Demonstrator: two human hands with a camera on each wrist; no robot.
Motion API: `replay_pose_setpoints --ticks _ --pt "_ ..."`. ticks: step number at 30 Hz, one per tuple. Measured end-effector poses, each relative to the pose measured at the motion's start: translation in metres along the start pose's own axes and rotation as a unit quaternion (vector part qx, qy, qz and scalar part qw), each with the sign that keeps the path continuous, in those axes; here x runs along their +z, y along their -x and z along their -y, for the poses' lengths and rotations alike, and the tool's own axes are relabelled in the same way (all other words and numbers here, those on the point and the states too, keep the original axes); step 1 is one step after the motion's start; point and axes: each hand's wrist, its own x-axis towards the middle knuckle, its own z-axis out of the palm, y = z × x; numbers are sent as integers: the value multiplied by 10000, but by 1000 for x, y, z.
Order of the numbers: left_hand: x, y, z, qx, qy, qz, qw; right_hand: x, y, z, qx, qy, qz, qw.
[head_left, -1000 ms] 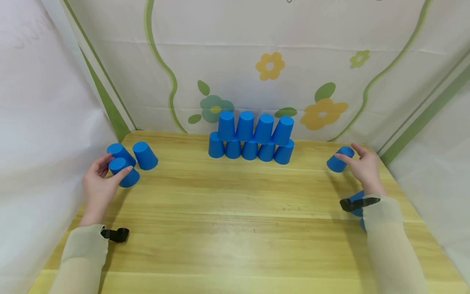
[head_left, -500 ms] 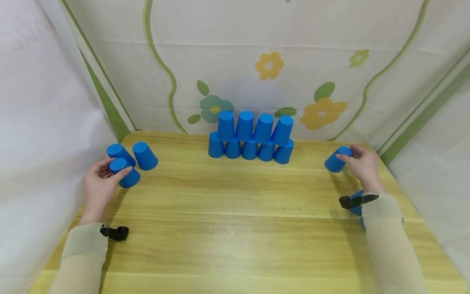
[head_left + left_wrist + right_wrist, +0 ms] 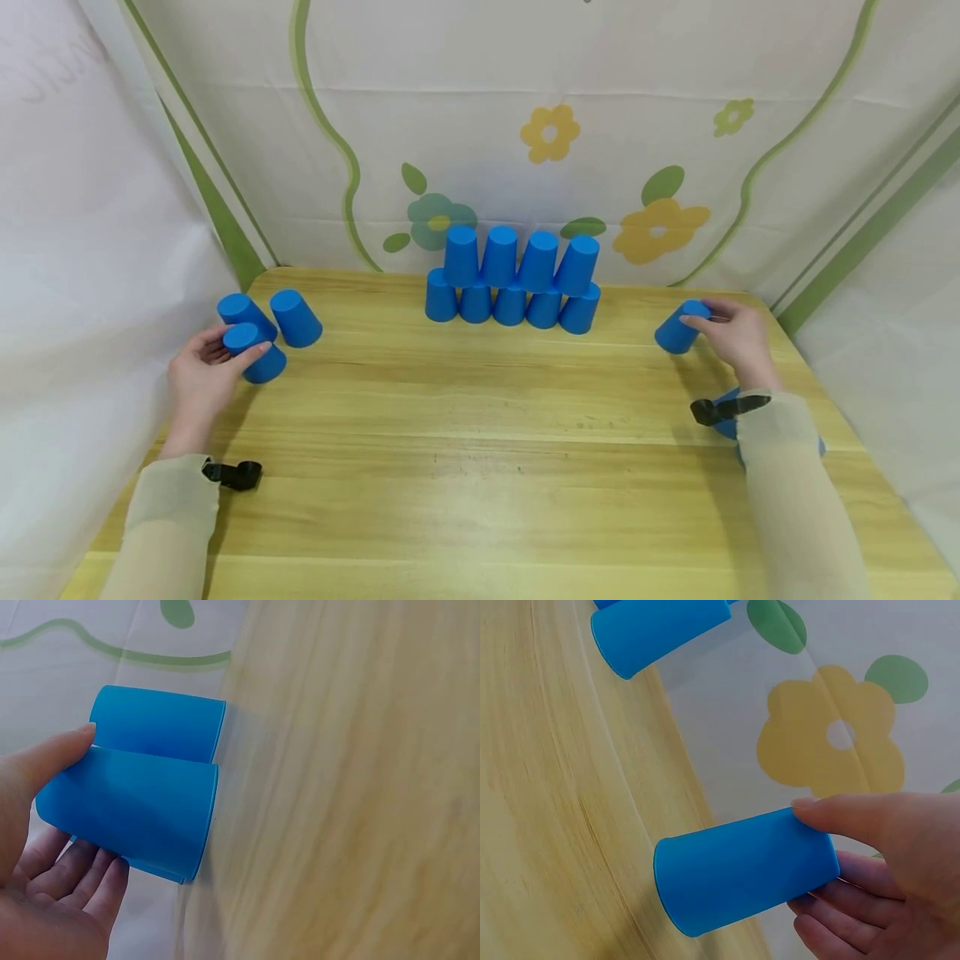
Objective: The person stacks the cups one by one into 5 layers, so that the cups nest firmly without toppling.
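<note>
My left hand (image 3: 225, 352) grips a blue cup (image 3: 257, 353) at the table's left edge, thumb on one side and fingers on the other. The left wrist view shows this held cup (image 3: 135, 817) against my fingers (image 3: 90, 877), with a second cup (image 3: 157, 724) touching it. Two more upside-down cups (image 3: 296, 318) stand just behind. My right hand (image 3: 705, 317) holds another blue cup (image 3: 677, 327) by its closed end, tilted, at the far right. In the right wrist view that cup (image 3: 742, 874) lies sideways in my fingertips (image 3: 817, 814).
A two-tier wall of upside-down blue cups (image 3: 513, 279) stands at the back centre of the wooden table (image 3: 480, 467). More blue cups (image 3: 726, 421) lie partly hidden under my right wrist. Floral cloth walls (image 3: 660, 150) close the back and sides.
My right hand has closed on its cup and drawn it a little to the left, tilting it. My left hand has settled tighter on its cup and barely moved.
</note>
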Motion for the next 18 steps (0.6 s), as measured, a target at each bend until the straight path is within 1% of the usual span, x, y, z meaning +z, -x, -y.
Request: replay_pose_setpoints --ticks 5,9,13,18 --pt "-1 -1 0 58 -5 -15 10000 2 2 5 -90 44 57 9999" --pt "-1 0 -3 133 18 -12 9999 4 2 6 -145 68 45 9999" --pt "0 1 -13 276 118 32 9995 6 2 7 -180 103 1 9998" --pt "4 6 -27 551 230 160 9981 7 2 9 -194 118 -53 9997"
